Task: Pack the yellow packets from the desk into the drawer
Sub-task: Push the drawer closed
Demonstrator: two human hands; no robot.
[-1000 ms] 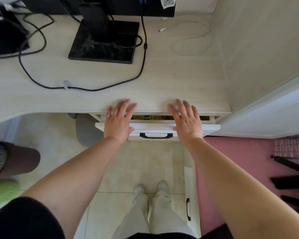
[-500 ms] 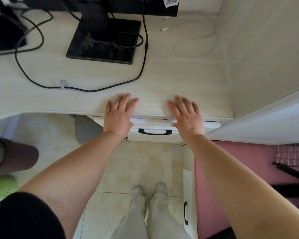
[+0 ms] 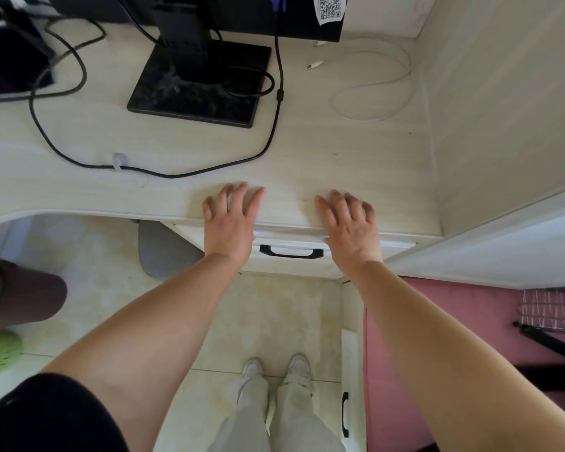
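The white drawer (image 3: 291, 265) with a black handle (image 3: 291, 252) sits pushed in under the front edge of the pale wooden desk (image 3: 307, 164). My left hand (image 3: 230, 220) rests flat, fingers spread, over the desk edge and the drawer's left part. My right hand (image 3: 351, 225) lies the same way over the right part. Both hands hold nothing. No yellow packets show on the desk, and the drawer's inside is hidden.
A black monitor stand (image 3: 198, 81) and black cables (image 3: 163, 173) lie at the back of the desk, with a white cable (image 3: 375, 83) at the right. A pale wall panel (image 3: 503, 109) bounds the right side. A lower drawer front with a handle (image 3: 345, 414) stands below.
The drawer went from slightly open, with yellow showing inside, to pushed in. Both hands moved forward with it and now lie over the desk edge.
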